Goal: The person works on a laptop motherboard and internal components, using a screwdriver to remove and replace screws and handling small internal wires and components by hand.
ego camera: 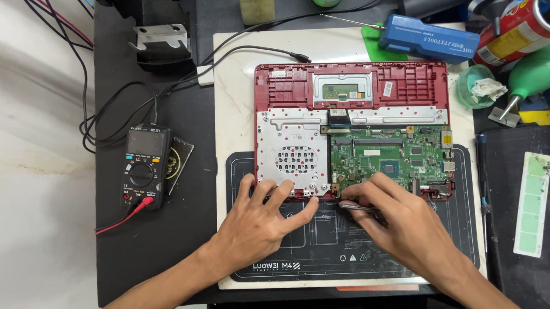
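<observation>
An opened red laptop base (pixel 290 82) lies on a black work mat (pixel 461 240), showing a green circuit board (pixel 388 155) on the right and a silver metal plate (pixel 290 146) on the left. My left hand (pixel 257 224) rests with spread fingers on the laptop's near edge, touching the metal plate. My right hand (pixel 400 223) pinches thin metal tweezers (pixel 353 205), their tip at the near edge of the circuit board.
A black multimeter (pixel 143 168) with a red lead lies to the left. A blue electric screwdriver (pixel 428 37), a red can (pixel 514 29), a green air blower (pixel 534 75) and a small green dish (pixel 475 88) crowd the far right. Black cables (pixel 186 78) trail across the dark table.
</observation>
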